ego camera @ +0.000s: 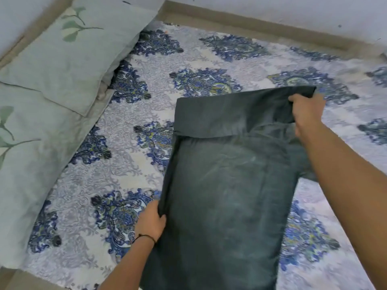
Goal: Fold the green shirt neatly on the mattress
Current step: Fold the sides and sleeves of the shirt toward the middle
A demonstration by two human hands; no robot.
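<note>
Both hands are clamped on the green shirt [226,195]: my left hand [151,223] pinches its left edge at about 8 o'clock, thumb on top, and my right hand [306,110] grips the far right corner at about 1 o'clock. The shirt lies on the mattress [159,101], running from the middle of my view down toward 6 o'clock. Its far end is turned back toward me as a band across the width. The left edge runs fairly straight, and a bit of fabric pokes out past the right edge under my right forearm at 3 o'clock. Patterned sheet lies bare beyond the shirt at 12 o'clock and along both sides. Two pale pillows [69,57] line the mattress edge from 8 to 10 o'clock, well apart from the shirt. The wall [272,9] closes the far side from 11 to 2 o'clock.
</note>
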